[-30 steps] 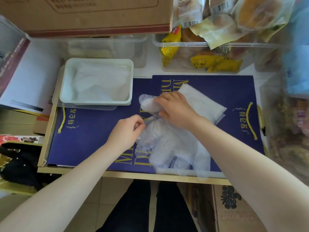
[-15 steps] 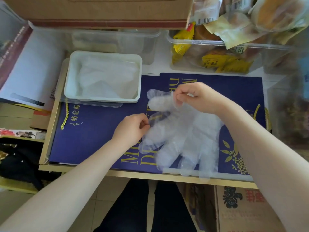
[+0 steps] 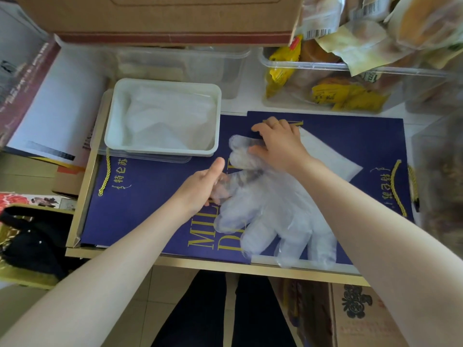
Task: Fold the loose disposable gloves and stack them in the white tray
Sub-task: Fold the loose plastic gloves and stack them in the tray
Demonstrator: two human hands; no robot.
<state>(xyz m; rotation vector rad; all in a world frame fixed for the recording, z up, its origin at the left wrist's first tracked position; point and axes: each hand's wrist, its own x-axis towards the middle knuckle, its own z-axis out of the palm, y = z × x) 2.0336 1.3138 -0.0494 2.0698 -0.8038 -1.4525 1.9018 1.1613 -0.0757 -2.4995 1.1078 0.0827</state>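
A clear disposable glove point(image 3: 270, 209) lies spread flat on a dark blue gift bag point(image 3: 155, 196) covering the desk, its 5 fingers pointing toward the near edge. The left hand point(image 3: 200, 186) pinches the glove's left side, thumb raised. The right hand point(image 3: 278, 144), fingers spread, presses flat on the cuff end. The white tray point(image 3: 162, 116) sits at the desk's far left corner, holding folded gloves point(image 3: 172, 118). A white packet point(image 3: 328, 154) lies behind the right wrist.
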